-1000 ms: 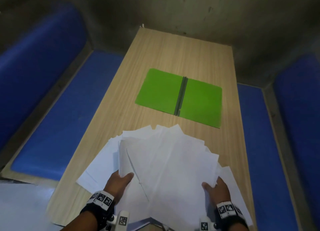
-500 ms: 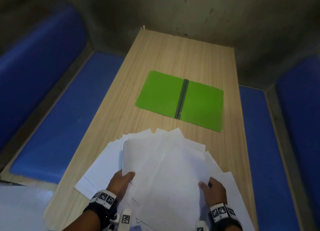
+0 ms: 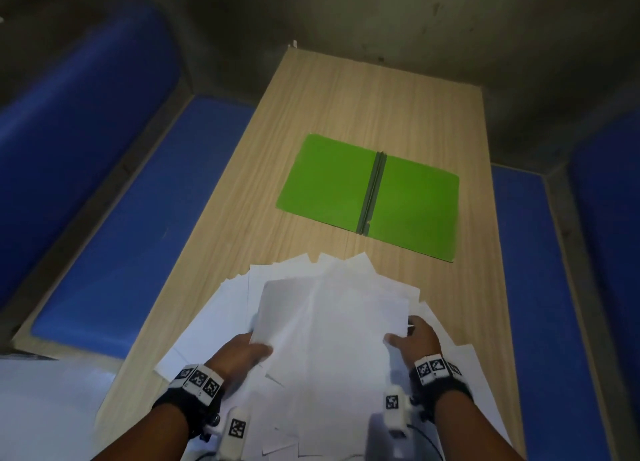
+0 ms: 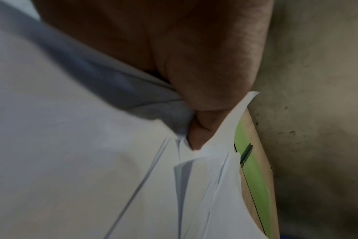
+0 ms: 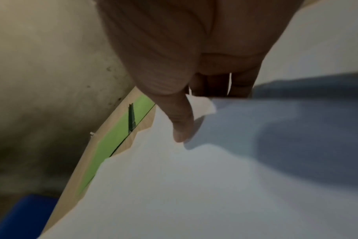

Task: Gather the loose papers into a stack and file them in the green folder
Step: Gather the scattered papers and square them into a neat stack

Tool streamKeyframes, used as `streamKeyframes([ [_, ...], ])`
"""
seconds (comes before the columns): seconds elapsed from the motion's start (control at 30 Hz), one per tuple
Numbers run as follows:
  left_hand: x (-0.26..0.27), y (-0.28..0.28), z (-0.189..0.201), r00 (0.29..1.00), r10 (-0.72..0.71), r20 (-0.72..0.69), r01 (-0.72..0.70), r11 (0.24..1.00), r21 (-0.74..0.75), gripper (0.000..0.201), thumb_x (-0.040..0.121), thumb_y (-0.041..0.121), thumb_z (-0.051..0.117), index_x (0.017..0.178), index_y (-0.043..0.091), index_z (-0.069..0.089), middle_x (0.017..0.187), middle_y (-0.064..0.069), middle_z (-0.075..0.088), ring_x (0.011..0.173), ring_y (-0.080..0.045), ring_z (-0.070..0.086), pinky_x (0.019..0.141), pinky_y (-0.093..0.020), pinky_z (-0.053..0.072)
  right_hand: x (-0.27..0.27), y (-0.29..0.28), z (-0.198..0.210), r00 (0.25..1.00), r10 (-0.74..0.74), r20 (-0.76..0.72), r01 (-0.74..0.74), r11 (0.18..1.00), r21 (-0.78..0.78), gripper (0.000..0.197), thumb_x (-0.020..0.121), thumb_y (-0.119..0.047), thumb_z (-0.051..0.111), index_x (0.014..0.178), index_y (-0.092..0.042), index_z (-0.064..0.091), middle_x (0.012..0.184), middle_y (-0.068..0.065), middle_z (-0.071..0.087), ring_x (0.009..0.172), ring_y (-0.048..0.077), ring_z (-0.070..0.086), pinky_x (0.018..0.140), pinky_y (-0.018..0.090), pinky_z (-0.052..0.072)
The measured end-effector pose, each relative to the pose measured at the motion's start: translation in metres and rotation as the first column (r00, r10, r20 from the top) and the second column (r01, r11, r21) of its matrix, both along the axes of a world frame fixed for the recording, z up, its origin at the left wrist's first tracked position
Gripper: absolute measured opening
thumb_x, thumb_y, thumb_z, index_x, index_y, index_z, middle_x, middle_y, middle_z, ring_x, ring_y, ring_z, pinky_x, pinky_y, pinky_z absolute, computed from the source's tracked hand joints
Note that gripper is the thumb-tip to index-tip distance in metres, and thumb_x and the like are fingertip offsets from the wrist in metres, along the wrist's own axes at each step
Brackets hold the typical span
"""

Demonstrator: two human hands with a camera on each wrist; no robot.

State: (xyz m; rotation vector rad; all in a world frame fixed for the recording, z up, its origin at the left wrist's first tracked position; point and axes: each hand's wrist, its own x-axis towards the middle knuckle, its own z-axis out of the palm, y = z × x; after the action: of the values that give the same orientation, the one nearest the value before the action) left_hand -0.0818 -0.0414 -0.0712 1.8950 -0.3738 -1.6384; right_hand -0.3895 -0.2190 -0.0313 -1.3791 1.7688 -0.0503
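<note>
Several white papers lie fanned over the near end of the wooden table. My left hand pinches the left edge of the upper sheets, thumb on top and fingers hidden beneath. At the right edge my right hand holds the same bunch, thumb on the paper. The green folder lies open and flat beyond the papers, with its dark spine clip down the middle. The left wrist view shows the left hand on the papers. The right wrist view shows the right hand pinching the papers.
Blue padded benches run along the table's left side and right side. A grey wall closes off the far end. Some sheets overhang the near table edge by my wrists.
Both hands have moved inward toward each other, drawing the upper sheets into a narrower, more squared bunch. The folder has not moved.
</note>
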Motion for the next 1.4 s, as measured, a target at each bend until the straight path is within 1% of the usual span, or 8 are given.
streamKeyframes([
  [0.23,-0.005,-0.007,0.01,0.994,0.003,-0.111,-0.007,0.999,-0.035,0.054,0.07,0.025,0.074,0.118,0.003,0.068,0.108,-0.021,0.075,0.105,-0.041,0.07,0.103,-0.055,0.049,0.018,0.007,-0.004,0.999,-0.015,0.029,0.014,1.0,0.017,0.064,0.08,-0.013,0.073,0.134,0.002,0.043,0.13,0.007,0.052,0.123,0.03,0.05,0.1,0.029,0.039],
  [0.37,0.005,-0.004,0.004,0.997,0.015,-0.081,-0.019,0.999,-0.049,0.06,0.069,0.038,0.076,0.121,0.009,0.067,0.107,-0.016,0.077,0.104,-0.039,0.071,0.102,-0.058,0.049,0.003,0.005,0.005,0.997,0.038,0.068,-0.034,0.998,-0.06,0.037,0.084,-0.004,0.065,0.12,-0.004,0.057,0.101,0.009,0.061,0.093,0.026,0.058,0.075,0.026,0.041],
  [0.57,-0.002,-0.012,0.012,0.994,0.015,-0.106,-0.023,0.997,-0.073,0.06,0.071,0.046,0.081,0.121,0.014,0.068,0.11,-0.006,0.078,0.106,-0.028,0.072,0.103,-0.049,0.05,-0.002,0.007,0.006,0.993,0.112,0.02,-0.112,0.993,-0.023,0.017,0.081,-0.022,0.071,0.091,-0.016,0.059,0.088,0.007,0.063,0.091,0.029,0.063,0.055,0.022,0.038],
  [0.87,-0.055,-0.004,0.013,0.979,0.091,-0.184,-0.116,0.985,-0.13,0.059,0.065,0.029,0.094,0.117,0.013,0.071,0.107,-0.005,0.079,0.103,-0.02,0.074,0.098,-0.041,0.055,0.022,0.04,-0.01,0.991,0.105,-0.084,-0.099,0.992,0.075,0.066,0.086,-0.042,0.064,0.135,-0.003,0.042,0.139,0.017,0.049,0.127,0.031,0.049,0.1,0.034,0.041],
  [1.03,-0.058,0.01,0.001,0.974,0.132,-0.186,-0.16,0.976,-0.145,0.083,0.043,0.035,0.099,0.117,0.012,0.069,0.108,-0.009,0.079,0.102,-0.026,0.075,0.094,-0.041,0.057,0.001,0.044,0.004,0.998,0.02,0.058,-0.022,0.999,0.046,0.088,0.062,-0.072,0.066,0.117,-0.004,0.059,0.12,0.005,0.062,0.109,0.022,0.058,0.081,0.021,0.039],
  [1.1,-0.059,0.012,-0.003,0.974,0.149,-0.169,-0.177,0.971,-0.16,0.087,0.04,0.039,0.099,0.117,0.012,0.069,0.109,-0.01,0.078,0.102,-0.026,0.074,0.096,-0.043,0.056,-0.006,0.049,0.003,0.987,0.052,0.154,-0.058,0.998,0.038,0.101,0.045,-0.077,0.066,0.121,-0.01,0.056,0.118,-0.006,0.058,0.109,0.015,0.055,0.09,0.023,0.043],
  [1.23,-0.068,0.005,0.002,0.979,0.114,-0.167,-0.143,0.974,-0.174,0.066,0.06,0.026,0.096,0.119,0.015,0.068,0.108,-0.006,0.079,0.103,-0.024,0.074,0.095,-0.043,0.057,-0.006,0.058,0.0,0.973,0.131,0.191,-0.133,0.991,-0.002,0.036,0.081,-0.031,0.071,0.113,-0.017,0.06,0.103,-0.002,0.065,0.108,0.024,0.062,0.077,0.02,0.049],
  [1.4,-0.069,-0.001,0.007,0.99,0.089,-0.114,-0.108,0.978,-0.179,0.057,0.063,0.013,0.09,0.115,0.007,0.069,0.1,-0.011,0.08,0.095,-0.031,0.076,0.091,-0.049,0.058,0.004,0.06,0.018,0.942,-0.017,0.335,0.055,0.993,-0.103,0.031,0.079,-0.031,0.074,0.107,-0.021,0.065,0.097,-0.007,0.069,0.092,0.012,0.066,0.087,0.03,0.051],
])
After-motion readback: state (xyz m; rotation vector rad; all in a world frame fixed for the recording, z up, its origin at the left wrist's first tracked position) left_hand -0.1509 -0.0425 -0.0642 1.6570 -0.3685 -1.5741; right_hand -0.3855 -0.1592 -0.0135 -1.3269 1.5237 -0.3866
